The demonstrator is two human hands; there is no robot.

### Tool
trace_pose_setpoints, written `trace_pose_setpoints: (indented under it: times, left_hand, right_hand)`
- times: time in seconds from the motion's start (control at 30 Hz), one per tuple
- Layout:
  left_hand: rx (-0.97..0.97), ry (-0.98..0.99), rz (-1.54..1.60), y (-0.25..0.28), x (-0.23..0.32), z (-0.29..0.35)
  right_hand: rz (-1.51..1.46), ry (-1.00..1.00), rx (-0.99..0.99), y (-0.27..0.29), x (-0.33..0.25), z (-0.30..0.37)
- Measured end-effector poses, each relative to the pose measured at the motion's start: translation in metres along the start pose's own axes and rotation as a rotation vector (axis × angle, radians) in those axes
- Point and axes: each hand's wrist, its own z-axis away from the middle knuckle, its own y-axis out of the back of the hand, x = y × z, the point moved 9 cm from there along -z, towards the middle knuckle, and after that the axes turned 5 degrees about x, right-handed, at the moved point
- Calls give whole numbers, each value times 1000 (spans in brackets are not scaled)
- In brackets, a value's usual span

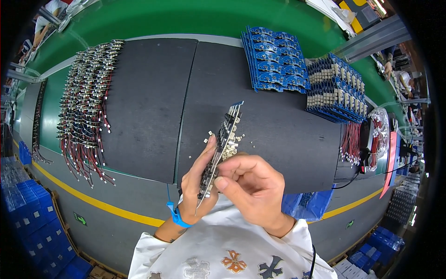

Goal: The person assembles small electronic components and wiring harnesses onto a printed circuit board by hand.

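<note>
My left hand point(193, 182) is closed round a circuit board panel point(225, 134), which stands on edge and leans a little to the right. Black and pale parts line its faces. At the panel's right face is my right hand point(260, 188), with index finger and thumb curled close together; whatever they may pinch is too small or hidden to make out. Just beyond the right fingers lies a small heap of white connectors point(230, 151), partly covered by the panel. A few loose ones are scattered on the dark mat point(274, 139) around it.
Blue board panels point(276, 60) are stacked at the back right, beside more panels with white connectors point(337, 88). Red and black wires point(351, 144) hang at the right. Rows of boards with wire leads point(90, 88) lie at the left. A blue wrist strap point(176, 216) with cord circles my left wrist.
</note>
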Motion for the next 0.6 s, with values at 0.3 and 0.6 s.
trace_pose_setpoints:
  times: [0.3,0.6]
  left_hand:
    - [17,-63,-57,1,11,-5]
    - [266,66,247,14,6,-3]
  right_hand:
    - [-12,72,52,4,-3,-4]
    - [105,5,188,35,19,-8]
